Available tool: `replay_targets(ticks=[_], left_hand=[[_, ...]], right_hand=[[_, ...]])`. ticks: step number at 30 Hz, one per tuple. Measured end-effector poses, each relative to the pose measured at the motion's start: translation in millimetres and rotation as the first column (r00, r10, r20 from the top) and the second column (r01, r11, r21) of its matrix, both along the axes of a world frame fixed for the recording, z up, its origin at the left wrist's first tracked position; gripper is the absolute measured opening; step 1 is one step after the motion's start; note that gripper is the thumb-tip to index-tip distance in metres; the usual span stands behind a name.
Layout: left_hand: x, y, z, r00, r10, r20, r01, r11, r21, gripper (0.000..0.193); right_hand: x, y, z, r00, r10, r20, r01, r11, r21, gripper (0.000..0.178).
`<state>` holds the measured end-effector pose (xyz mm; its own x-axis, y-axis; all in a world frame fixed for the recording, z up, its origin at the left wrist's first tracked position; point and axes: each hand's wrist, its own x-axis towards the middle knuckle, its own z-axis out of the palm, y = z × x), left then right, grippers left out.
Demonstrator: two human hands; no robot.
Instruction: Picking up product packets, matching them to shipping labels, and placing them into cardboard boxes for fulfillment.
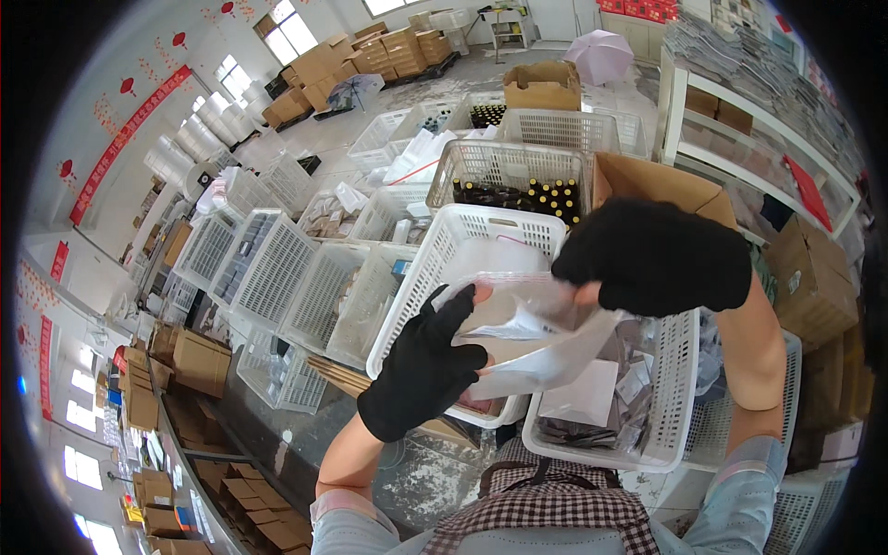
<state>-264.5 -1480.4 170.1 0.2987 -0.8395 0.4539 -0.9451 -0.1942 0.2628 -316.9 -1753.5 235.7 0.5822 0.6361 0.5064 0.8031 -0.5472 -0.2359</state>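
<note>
Clear plastic bag (534,372): I note left hand (412,375), thumb and forefinger apart, holding its left side; right hand (655,259) pinches its right edge. Even, gentle tension advisable.

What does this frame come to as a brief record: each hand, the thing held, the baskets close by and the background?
Left hand: black glove, bare fingertips, pinching the bag's left side
Right hand: black glove, gripping the bag's upper right
Held: clear plastic bag; contents unclear
Basket behind bag: white, perforated
Basket at right: white, holding small packets and a white sheet
Background: yellow-capped bottles, pale umbrella
</note>
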Motion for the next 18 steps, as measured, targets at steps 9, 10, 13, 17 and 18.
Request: replay_targets(ticks=[9, 10, 13, 17, 18], left_hand=[[-6, 3, -19, 0.999, 0.037, 0.026, -0.037, 0.999, -0.002, 0.015], [-6, 4, -21, 0.998, 0.061, 0.013, -0.061, 0.998, -0.017, 0.014], [-7, 4, -23, 0.997, 0.058, -0.043, -0.059, 0.998, -0.016, 0.015], [-4, 8, -21, 0.991, 0.090, -0.097, -0.088, 0.996, 0.022, 0.018], [-3, 9, -20, 0.990, 0.094, -0.101, -0.092, 0.995, 0.023, 0.018]], right_hand=[[-6, 28, -1, 0.978, -0.172, -0.120, 0.177, 0.984, 0.031, 0.018], [-3, 29, 4, 0.962, -0.162, -0.221, 0.189, 0.976, 0.108, 0.013], [-4, 36, 0, 0.956, -0.221, -0.192, 0.244, 0.964, 0.105, 0.008], [-14, 33, 18, 0.960, -0.272, -0.068, 0.267, 0.961, -0.069, 0.011], [-14, 35, 14, 0.961, -0.268, -0.072, 0.263, 0.962, -0.069, 0.011]])
